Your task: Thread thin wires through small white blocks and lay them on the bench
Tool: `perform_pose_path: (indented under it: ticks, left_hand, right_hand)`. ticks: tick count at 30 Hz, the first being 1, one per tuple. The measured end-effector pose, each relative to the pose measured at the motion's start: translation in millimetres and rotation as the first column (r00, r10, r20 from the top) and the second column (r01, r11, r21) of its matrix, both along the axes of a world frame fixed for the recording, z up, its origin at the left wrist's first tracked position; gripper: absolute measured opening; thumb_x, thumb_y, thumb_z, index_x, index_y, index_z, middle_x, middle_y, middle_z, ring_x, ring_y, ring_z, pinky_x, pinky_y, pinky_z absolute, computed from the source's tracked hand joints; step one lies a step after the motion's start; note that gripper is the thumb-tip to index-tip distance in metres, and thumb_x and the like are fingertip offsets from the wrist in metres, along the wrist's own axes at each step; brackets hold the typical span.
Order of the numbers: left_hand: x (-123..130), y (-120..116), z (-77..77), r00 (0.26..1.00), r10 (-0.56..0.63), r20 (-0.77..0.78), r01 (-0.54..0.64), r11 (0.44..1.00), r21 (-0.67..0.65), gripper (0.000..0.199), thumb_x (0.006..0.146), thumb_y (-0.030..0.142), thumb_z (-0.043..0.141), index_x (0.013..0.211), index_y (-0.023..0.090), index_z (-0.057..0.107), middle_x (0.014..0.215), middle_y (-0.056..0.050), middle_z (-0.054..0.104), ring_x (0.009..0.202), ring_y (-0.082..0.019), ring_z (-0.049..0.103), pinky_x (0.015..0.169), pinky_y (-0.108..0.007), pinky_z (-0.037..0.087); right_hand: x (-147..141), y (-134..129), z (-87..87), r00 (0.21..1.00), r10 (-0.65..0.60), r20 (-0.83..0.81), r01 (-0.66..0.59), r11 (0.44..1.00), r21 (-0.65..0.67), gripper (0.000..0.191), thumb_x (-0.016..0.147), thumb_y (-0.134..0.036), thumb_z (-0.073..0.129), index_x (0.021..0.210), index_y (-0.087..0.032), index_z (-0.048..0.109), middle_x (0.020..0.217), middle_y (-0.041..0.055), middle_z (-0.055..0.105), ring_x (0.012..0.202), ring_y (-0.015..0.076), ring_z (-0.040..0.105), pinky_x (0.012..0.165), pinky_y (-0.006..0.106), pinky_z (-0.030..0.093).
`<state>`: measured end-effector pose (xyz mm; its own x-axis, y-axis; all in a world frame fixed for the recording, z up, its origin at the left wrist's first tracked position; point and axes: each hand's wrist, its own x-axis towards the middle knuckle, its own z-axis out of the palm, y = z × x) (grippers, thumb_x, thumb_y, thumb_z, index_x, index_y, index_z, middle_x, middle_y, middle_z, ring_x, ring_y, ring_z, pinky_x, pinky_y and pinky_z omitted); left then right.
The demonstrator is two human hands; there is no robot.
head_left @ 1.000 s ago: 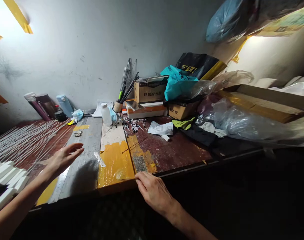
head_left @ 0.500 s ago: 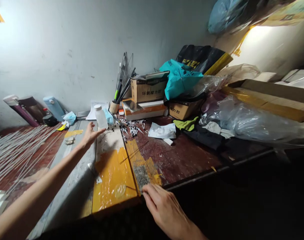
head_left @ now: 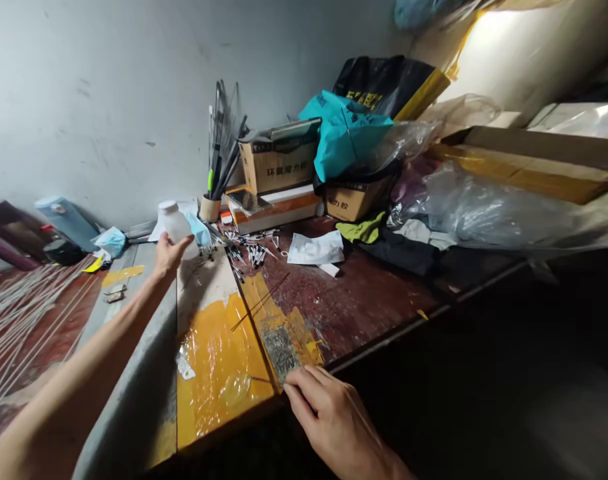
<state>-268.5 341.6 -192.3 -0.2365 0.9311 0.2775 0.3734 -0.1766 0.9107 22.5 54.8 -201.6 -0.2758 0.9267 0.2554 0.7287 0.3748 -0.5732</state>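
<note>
The white bottle (head_left: 173,221) is in the left hand's (head_left: 169,255) grasp, well back from the front edge. Open table (head_left: 357,310) lies beyond the right hand (head_left: 329,408), its fingertips pinched together at that edge; whether around anything, I cannot tell. A blue mask (head_left: 199,230) crowds the left hand's right. Earlier, that hand was open beside the bottle.

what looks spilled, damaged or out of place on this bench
Small black-and-white pieces lie scattered in front of the orange-edged box, looking unsorted. A glossy blob sits on the yellow tape near the front edge, perhaps spilled glue. The tape strip beside the gray patch looks ragged.
</note>
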Motion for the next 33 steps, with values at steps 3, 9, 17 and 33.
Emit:
perform_pose_path:
  ticks: [3, 9, 17, 33]
  left_hand:
    - [-4, -28, 21.4, 0.998, -0.051, -0.043, 0.052, 0.999, 0.013, 0.061, 0.076, 0.038, 0.067, 0.126, 0.013, 0.043, 0.114, -0.008, 0.058, 0.101, -0.023, 0.058, 0.089, -0.038, 0.048]
    - [-29, -132, 52.9, 0.874, -0.369, -0.315, 0.308, 0.924, -0.227, 0.069, 0.067, 0.049, 0.076, 0.127, 0.024, 0.051, 0.107, -0.005, 0.063, 0.089, -0.025, 0.061, 0.07, -0.032, 0.053]
    - [-41, -221, 23.5, 0.473, -0.387, -0.791, 0.415, 0.89, -0.187, 0.05, 0.078, 0.036, 0.064, 0.125, 0.029, 0.049, 0.123, -0.007, 0.056, 0.101, -0.028, 0.06, 0.083, -0.038, 0.05]
    - [-16, -232, 49.8, 0.182, -0.092, -0.979, 0.549, 0.836, 0.023, 0.054, 0.074, 0.002, 0.049, 0.125, 0.018, 0.046, 0.121, -0.014, 0.051, 0.115, -0.03, 0.046, 0.104, -0.054, 0.032]
  right_hand:
    - [-6, -5, 3.9, 1.0, 0.022, -0.002, -0.022, 0.999, -0.032, 0.019, 0.092, -0.012, 0.048, 0.078, -0.022, 0.056, 0.074, -0.0014, 0.061, 0.068, 0.0129, 0.058, 0.064, 0.024, 0.038]
    - [-8, -11, 7.4, 0.998, -0.035, 0.056, 0.035, 0.999, 0.002, 0.016, 0.091, -0.012, 0.052, 0.079, -0.021, 0.059, 0.075, -0.0011, 0.062, 0.071, 0.0134, 0.058, 0.067, 0.024, 0.037]
    - [-18, -21, 10.5, 0.989, -0.065, 0.132, 0.063, 0.998, 0.013, 0.018, 0.093, -0.015, 0.051, 0.079, -0.022, 0.059, 0.075, -0.0015, 0.061, 0.073, 0.013, 0.058, 0.067, 0.024, 0.037]
    - [-24, -27, 9.1, 0.976, -0.139, 0.169, 0.128, 0.989, 0.072, 0.017, 0.094, -0.017, 0.05, 0.082, -0.021, 0.061, 0.08, 0.0, 0.064, 0.077, 0.0136, 0.06, 0.068, 0.023, 0.039]
